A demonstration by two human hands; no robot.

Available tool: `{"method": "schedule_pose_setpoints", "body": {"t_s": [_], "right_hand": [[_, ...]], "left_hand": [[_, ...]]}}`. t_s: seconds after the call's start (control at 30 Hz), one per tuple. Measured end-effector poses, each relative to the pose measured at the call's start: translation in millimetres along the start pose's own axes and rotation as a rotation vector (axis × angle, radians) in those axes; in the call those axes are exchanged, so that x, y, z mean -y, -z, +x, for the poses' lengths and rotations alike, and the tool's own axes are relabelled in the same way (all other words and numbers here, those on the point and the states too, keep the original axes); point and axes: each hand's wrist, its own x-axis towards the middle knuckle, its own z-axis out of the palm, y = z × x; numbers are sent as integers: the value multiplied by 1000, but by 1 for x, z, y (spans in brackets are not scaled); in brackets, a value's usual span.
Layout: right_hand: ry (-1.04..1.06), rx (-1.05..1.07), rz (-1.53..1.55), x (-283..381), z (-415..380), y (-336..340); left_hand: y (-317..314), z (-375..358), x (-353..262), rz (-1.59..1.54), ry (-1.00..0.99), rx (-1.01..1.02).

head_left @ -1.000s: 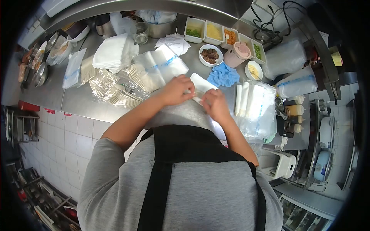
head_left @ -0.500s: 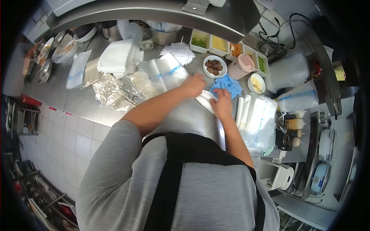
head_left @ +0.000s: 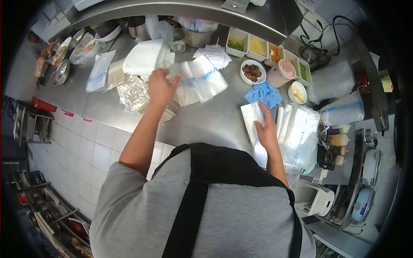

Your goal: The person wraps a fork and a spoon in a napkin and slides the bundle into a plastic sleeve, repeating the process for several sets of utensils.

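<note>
My right hand (head_left: 268,132) grips a white folded packet (head_left: 252,118) along its right side, thumb and fingers on it, over the steel counter (head_left: 206,124). To its right lie white rolled packets (head_left: 282,122) and a pile of clear bags (head_left: 302,137) with blue print. My left hand (head_left: 161,89) is open, thumb spread from the fingers, over plastic-wrapped wooden cutlery (head_left: 134,95). Its fingertips are right at the edge of a stack of white napkins (head_left: 144,58). Just right of the thumb lie flat plastic bags (head_left: 198,81) with blue print.
A crumpled blue cloth (head_left: 263,94) lies beyond my right hand. Behind it are a bowl of browned meat (head_left: 253,72), a pink-lidded tub (head_left: 282,73) and a small bowl (head_left: 297,92). Containers of chopped food (head_left: 236,42) line the back. An overhead steel shelf (head_left: 180,15) crosses above.
My left hand has left the white packet and moved left to the cutlery and napkins, opening. My right hand has drawn the packet toward the right-hand pile, turning it more lengthwise.
</note>
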Motion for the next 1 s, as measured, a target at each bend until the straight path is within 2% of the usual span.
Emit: {"method": "schedule_pose_setpoints", "body": {"t_s": [0.07,0.17,0.27,0.3,0.33,0.37,0.5,0.53,0.63,0.7,0.77,0.87,0.93,1.0], "right_hand": [[36,-43,7,-2,-12,1],[0,-58,5,4,-27,2],[17,-115,-19,4,-39,3],[20,-138,-21,4,-42,5],[23,-161,-22,4,-46,7],[27,-185,-23,4,-49,9],[-13,-243,4,-6,-67,17],[-19,-256,12,-12,-73,18],[-25,-298,-42,-32,-91,16],[-35,-303,-92,-35,-98,18],[-61,-279,-130,-31,-104,17],[-76,-311,-77,-27,-110,13],[-90,-303,-71,-26,-112,13],[-97,-300,-68,-25,-113,14]], "left_hand": [[8,-1,11,195,70,88],[6,2,2,16,-42,179],[-11,7,-41,-505,-160,245],[0,8,-70,-469,-160,453],[-11,2,-84,-811,-135,632],[-5,-8,-111,-1023,-134,764],[30,-37,-179,-1397,-100,1024],[31,-35,-177,-1441,-122,1007],[22,-14,-135,-1044,-63,979],[10,-6,-96,-803,-11,820],[5,3,-57,-518,-140,680],[10,12,-27,-270,-310,597],[1,17,-7,-76,-467,468],[7,13,-19,61,-613,253]]}}
